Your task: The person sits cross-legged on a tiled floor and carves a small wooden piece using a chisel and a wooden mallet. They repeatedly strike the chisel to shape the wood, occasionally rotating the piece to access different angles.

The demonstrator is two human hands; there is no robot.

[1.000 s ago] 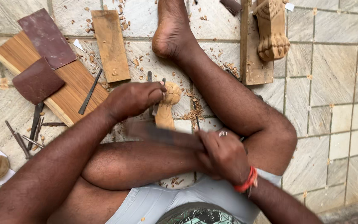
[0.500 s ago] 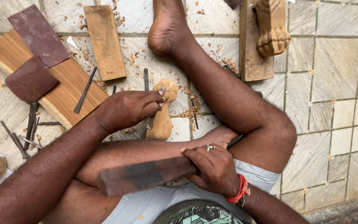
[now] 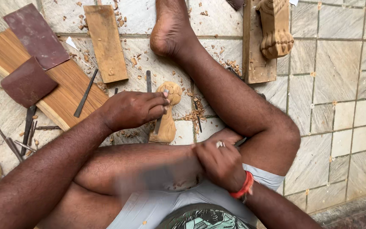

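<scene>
Fingers (image 3: 155, 106) of the left hand (image 3: 130, 110) are curled and pressed together around a thin metal chisel (image 3: 159, 123), whose tip rests against the small carved wooden figure (image 3: 167, 112). That carved piece lies on the tiled floor (image 3: 344, 85), just in front of the person's folded legs and close beside the outstretched shin. Fingers of the right hand (image 3: 221, 163) are closed around the handle of a wooden mallet (image 3: 157, 180), which shows only as a blur across the thigh; a ring sits on one finger and a red band on the wrist. Wood shavings (image 3: 193, 112) lie scattered around the carving. To the left, a long plank (image 3: 60, 91) carries two sheets of dark sandpaper (image 3: 28, 82), with a shorter board (image 3: 106, 42) beside it and several loose chisels (image 3: 20, 138) on the floor. Near the top right, a larger carved leg (image 3: 275, 27) rests on an upright board (image 3: 253, 46).
</scene>
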